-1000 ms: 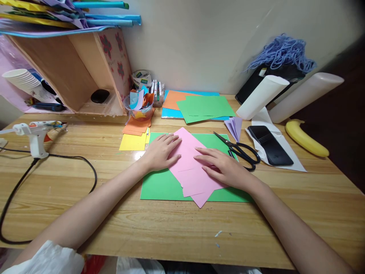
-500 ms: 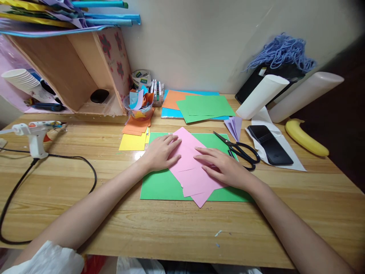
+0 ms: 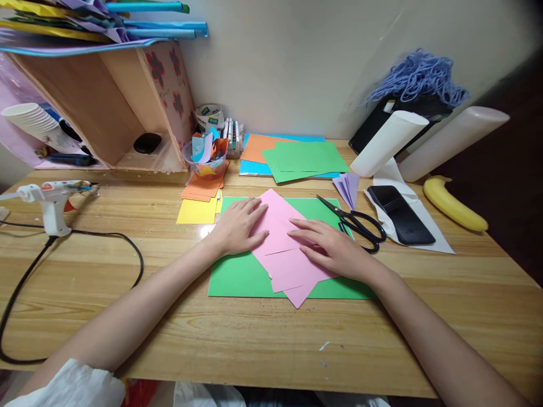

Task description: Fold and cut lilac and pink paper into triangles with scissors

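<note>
A folded pink paper [image 3: 282, 237] lies slantwise on a green sheet [image 3: 241, 277] in the middle of the wooden desk [image 3: 169, 316]. My left hand [image 3: 237, 226] rests flat on the pink paper's left edge, fingers stretched out. My right hand [image 3: 331, 246] lies flat on its right half, fingers extended and pressing down. Neither hand grips anything.
Black scissors [image 3: 356, 223] lie just right of the green sheet, beside folded purple paper [image 3: 348, 188], a black phone [image 3: 401, 215] and a banana [image 3: 453, 204]. Coloured sheets [image 3: 297, 155] sit at the back. A glue gun [image 3: 51, 200] with a black cord stands at the left, yellow and orange paper [image 3: 199, 203] nearby.
</note>
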